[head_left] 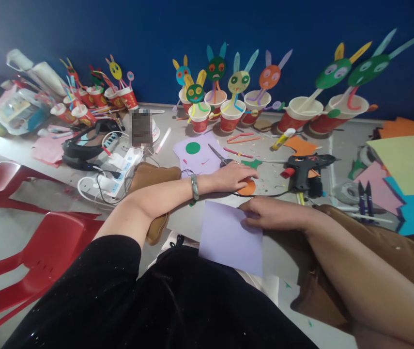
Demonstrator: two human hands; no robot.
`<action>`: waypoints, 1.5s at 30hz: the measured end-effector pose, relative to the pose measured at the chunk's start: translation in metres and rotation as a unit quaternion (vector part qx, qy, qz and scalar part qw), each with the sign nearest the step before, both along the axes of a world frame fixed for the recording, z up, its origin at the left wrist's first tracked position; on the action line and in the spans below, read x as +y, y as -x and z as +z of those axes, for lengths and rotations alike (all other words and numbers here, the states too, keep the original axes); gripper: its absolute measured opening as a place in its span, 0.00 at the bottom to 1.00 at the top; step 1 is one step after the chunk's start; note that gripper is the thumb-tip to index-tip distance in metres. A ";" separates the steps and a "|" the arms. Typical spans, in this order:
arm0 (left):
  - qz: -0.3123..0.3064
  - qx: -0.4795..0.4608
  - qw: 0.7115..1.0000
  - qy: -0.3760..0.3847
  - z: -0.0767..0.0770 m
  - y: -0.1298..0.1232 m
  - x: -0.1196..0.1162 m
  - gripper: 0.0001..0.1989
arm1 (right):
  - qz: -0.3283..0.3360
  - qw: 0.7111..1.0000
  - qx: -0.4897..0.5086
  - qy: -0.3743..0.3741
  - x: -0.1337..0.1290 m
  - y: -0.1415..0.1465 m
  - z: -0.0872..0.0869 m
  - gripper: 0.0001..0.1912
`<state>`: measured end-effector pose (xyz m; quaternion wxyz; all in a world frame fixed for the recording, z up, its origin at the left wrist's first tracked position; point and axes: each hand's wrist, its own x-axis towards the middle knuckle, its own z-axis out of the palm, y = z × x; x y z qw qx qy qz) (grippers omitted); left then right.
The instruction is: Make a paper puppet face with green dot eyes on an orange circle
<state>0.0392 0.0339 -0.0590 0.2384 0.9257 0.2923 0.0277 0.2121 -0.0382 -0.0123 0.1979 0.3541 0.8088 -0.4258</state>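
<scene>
My left hand point(234, 176), a bracelet on its wrist, reaches over the table with its fingers stretched out, holding nothing that I can see. Its fingertips are at an orange paper circle point(247, 187) and near a green paper scrap point(252, 164). Scissors point(218, 154) lie just behind that hand, their handles partly hidden by it. My right hand point(277, 213) has its fingers closed at the upper right edge of a light purple paper sheet point(231, 237). The sheet extends toward my lap. Another purple paper point(198, 157) carries a green circle point(192, 148).
Paper cups with animal-faced figures point(233, 116) line the back wall. To the right are a black glue gun point(303, 172), a yellow cutter point(283, 139), pliers point(365, 198) and coloured paper point(406, 162). A power strip point(129, 167) and red chair point(56, 242) are at left.
</scene>
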 end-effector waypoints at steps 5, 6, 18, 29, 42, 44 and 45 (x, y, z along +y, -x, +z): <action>0.004 -0.013 1.000 0.011 -0.003 0.000 0.000 0.23 | 0.002 1.000 0.006 -0.004 -0.001 -0.001 0.002 0.07; 0.007 -0.016 1.000 0.014 -0.003 0.000 0.000 0.23 | 0.002 1.000 0.007 -0.006 -0.001 -0.001 0.002 0.07; 0.007 -0.090 0.995 0.031 -0.018 0.000 0.008 0.24 | 0.006 1.000 0.000 -0.004 -0.002 0.000 0.002 0.07; 0.011 -0.077 0.997 0.026 -0.008 0.002 0.005 0.23 | 0.011 1.000 0.016 -0.017 -0.001 -0.003 -0.005 0.07; 0.020 -0.063 0.997 0.030 0.001 0.001 0.003 0.23 | 0.010 1.000 0.018 0.008 0.000 -0.003 -0.002 0.07; 0.026 -0.061 0.997 0.032 0.003 0.002 0.002 0.24 | 0.013 1.000 0.016 -0.002 -0.001 -0.002 -0.001 0.08; 0.028 -0.059 0.997 0.032 0.004 0.002 0.002 0.23 | 0.014 1.000 0.015 -0.005 -0.001 -0.002 -0.001 0.08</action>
